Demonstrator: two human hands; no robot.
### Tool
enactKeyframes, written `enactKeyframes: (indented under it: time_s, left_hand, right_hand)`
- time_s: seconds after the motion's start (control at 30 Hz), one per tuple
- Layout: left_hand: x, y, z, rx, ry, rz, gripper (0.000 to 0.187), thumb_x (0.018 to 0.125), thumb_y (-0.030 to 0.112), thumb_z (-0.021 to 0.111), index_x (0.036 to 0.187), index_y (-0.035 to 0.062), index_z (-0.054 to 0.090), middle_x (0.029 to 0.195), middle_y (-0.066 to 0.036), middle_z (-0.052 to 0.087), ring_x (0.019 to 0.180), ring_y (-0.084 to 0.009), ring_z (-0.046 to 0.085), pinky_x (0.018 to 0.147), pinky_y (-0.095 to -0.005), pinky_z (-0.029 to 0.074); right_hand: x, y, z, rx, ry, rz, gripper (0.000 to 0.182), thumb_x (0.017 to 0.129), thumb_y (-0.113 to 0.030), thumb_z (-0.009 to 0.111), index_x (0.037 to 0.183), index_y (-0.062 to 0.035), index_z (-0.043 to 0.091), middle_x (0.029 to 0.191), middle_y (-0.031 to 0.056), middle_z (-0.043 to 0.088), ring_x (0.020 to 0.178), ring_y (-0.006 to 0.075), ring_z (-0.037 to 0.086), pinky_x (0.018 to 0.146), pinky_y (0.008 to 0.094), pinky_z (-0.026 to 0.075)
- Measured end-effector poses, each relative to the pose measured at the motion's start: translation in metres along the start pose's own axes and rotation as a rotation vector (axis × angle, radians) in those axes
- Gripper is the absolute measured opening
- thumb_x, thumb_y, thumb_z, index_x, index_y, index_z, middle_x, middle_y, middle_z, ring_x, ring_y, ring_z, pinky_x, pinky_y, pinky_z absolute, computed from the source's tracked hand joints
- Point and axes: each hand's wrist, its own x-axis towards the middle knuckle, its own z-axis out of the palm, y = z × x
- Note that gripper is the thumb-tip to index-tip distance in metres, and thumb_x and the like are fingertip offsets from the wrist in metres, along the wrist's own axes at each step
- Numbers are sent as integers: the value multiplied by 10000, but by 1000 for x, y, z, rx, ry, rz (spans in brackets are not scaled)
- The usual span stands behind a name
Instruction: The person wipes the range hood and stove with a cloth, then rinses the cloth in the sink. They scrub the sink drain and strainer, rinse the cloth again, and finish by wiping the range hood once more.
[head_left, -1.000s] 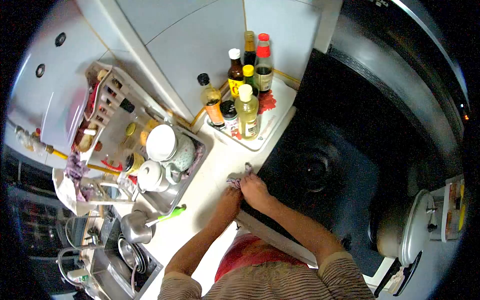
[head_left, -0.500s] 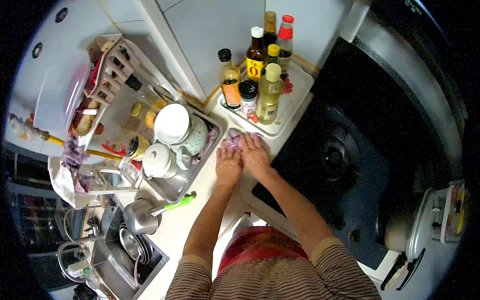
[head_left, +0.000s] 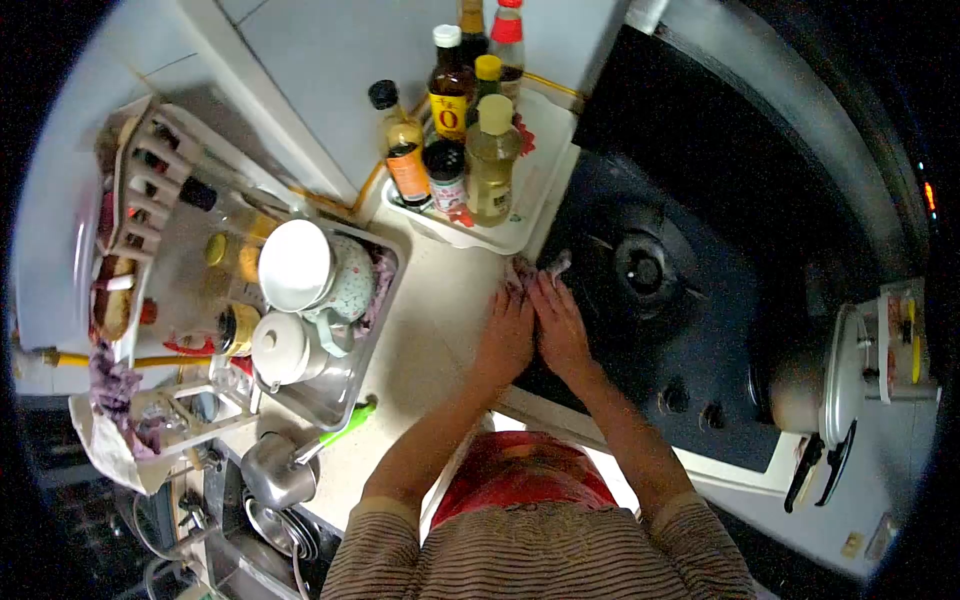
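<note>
Two hands (head_left: 534,325) side by side, fingers spread flat; purple cloth (head_left: 522,275) under fingertips.

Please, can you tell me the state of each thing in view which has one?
Purple cloth: crumpled, at both hands' fingertips.
Left hand: fingers extended.
Right hand: fingers extended.
Black round stove burner: no flame visible.
Brown bottle with white cap: closed, upright.
Pale-yellow bottle with cream cap: closed, upright.
White round pot: lid on.

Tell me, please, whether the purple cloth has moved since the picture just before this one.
Yes, the purple cloth moved toward the black stove and now reaches its edge.
</note>
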Motion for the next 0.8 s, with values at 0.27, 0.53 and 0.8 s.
enactKeyframes:
  time_s: [0.27, 0.53, 0.8]
  left_hand:
    - [-68, 45, 2, 157, -591, 49, 448, 779, 107, 464, 1174, -102, 434, 1226, -298, 401, 1223, -436, 296, 1003, -521, 248]
    - [-68, 116, 68, -23, -381, -108, 382, 780, 134, 484, 1101, -74, 483, 1201, -279, 434, 1175, -438, 359, 959, -533, 301]
    - [-95, 96, 61, 275, -111, -2, 372, 848, 232, 487, 1075, -62, 461, 1169, -315, 447, 1196, -472, 335, 998, -544, 245]
  right_hand:
    - [-122, 8, -39, -67, -168, -52, 415, 773, -103, 563, 1170, -8, 487, 1264, 170, 444, 1169, 341, 419, 988, 436, 344]
    - [-161, 26, -73, -13, 4, 132, 441, 771, -206, 567, 1181, -59, 491, 1264, 124, 448, 1134, 326, 437, 961, 420, 367]
    - [-151, 42, -60, 293, 48, -150, 422, 752, -67, 523, 1170, -28, 498, 1270, 133, 435, 1209, 312, 376, 1026, 420, 298]
